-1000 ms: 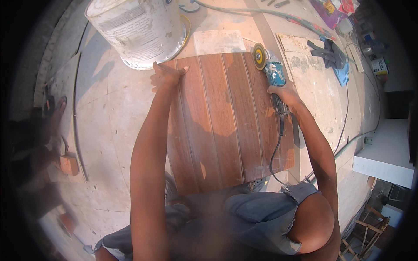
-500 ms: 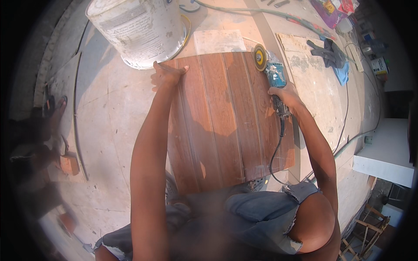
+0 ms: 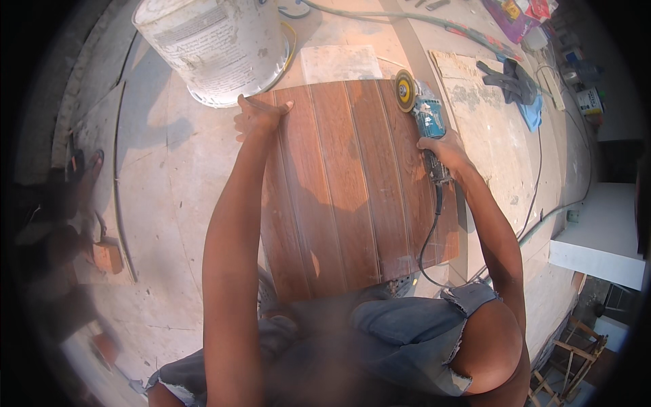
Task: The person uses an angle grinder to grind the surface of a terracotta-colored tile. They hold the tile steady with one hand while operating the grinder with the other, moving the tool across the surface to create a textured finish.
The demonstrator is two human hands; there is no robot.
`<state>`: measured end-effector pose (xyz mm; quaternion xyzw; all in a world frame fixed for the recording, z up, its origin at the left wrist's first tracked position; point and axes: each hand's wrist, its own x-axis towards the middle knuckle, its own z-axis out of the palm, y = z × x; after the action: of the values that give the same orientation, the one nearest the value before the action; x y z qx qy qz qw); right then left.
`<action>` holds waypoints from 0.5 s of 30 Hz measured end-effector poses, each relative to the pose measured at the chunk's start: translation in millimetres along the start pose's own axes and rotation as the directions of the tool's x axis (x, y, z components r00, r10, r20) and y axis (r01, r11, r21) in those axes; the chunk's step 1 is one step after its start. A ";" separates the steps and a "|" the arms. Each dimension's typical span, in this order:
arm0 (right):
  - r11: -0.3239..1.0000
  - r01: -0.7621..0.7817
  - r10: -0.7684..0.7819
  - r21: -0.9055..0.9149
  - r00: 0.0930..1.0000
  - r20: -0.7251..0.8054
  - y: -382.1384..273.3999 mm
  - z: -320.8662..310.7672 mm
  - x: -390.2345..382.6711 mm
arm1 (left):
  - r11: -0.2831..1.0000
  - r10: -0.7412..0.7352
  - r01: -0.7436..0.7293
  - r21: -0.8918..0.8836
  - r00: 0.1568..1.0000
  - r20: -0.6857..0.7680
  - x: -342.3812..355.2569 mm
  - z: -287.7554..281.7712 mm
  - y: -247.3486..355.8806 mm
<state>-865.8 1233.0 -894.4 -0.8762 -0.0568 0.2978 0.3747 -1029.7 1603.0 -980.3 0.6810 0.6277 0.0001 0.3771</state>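
Just beyond our shorts (image 3: 400,332), the grooved brown panel (image 3: 339,183) lay where it had half a second earlier. Our right hand (image 3: 447,150) kept its fingers wrapped round the angle grinder (image 3: 428,117) above the panel's right edge, disc (image 3: 405,91) near the far right corner. Our left hand (image 3: 261,119) stayed at the far left corner, thumb spread onto the face, fingers outside the edge; whether they pinched it, we couldn't tell. Almost nothing had shifted, so we judged this a steady hold. Beyond stood the white bucket (image 3: 213,51).
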 end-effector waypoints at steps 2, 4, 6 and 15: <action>1.000 0.001 -0.001 0.010 1.000 -0.004 0.8 1.7 -1.0 | 1.000 0.001 -0.001 -0.005 1.000 0.001 -1.9 -0.7 0.9; 1.000 -0.001 0.002 0.012 1.000 -0.006 0.1 2.8 -1.4 | 1.000 0.002 -0.002 -0.010 1.000 0.020 2.8 -1.5 -1.5; 1.000 -0.007 0.007 0.018 1.000 -0.008 0.7 2.9 -3.1 | 1.000 0.005 -0.005 -0.008 1.000 0.017 2.0 -1.5 -1.3; 0.998 -0.043 0.043 -0.034 0.999 0.006 1.5 1.6 -8.3 | 1.000 0.006 -0.006 0.013 1.000 -0.019 -2.0 -0.2 -0.3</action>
<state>-873.6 1230.3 -892.4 -0.8824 -0.0442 0.3078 0.3531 -1030.5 1601.4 -979.4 0.6853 0.6293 0.0036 0.3665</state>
